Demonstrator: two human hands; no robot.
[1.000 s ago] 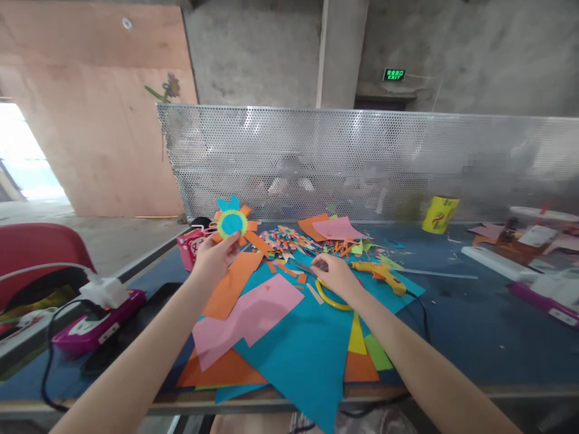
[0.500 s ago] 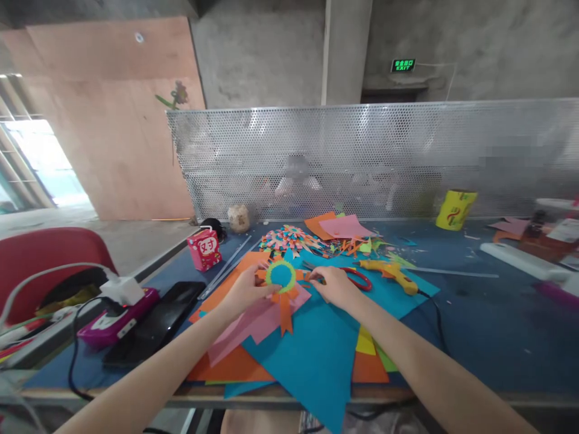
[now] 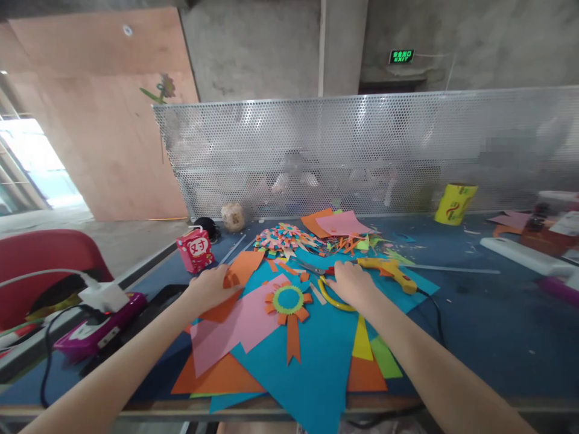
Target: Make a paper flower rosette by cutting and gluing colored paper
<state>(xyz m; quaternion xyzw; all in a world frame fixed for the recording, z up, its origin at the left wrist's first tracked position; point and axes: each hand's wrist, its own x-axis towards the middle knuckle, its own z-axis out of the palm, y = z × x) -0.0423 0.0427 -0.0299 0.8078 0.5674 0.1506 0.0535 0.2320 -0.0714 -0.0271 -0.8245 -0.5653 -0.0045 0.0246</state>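
Observation:
My left hand (image 3: pixel 210 292) is closed on the edge of an orange paper sheet (image 3: pixel 249 265) at the left of the paper pile, its fingertips partly hidden. My right hand (image 3: pixel 355 284) is closed around the handles of the scissors (image 3: pixel 335 296), whose metal blades point left and away from me. Between the hands, a paper rosette (image 3: pixel 288 299) with a blue centre, a yellow-green fringe, orange loops and one orange tail lies on pink and blue sheets. Small orange strips (image 3: pixel 286 267) lie near the blades.
A yellow glue gun (image 3: pixel 392 272) lies just right of my right hand, its cable trailing. Behind sit a multicoloured fringed paper piece (image 3: pixel 283 237) and paper scraps. A pink drink carton (image 3: pixel 195 250) and a purple power strip (image 3: pixel 102 328) are at left. A perforated metal screen (image 3: pixel 253 157) borders the back.
The rosette, held between both hands before, now lies on the paper. My left hand has moved left to the orange sheet, and my right hand has moved onto the scissors.

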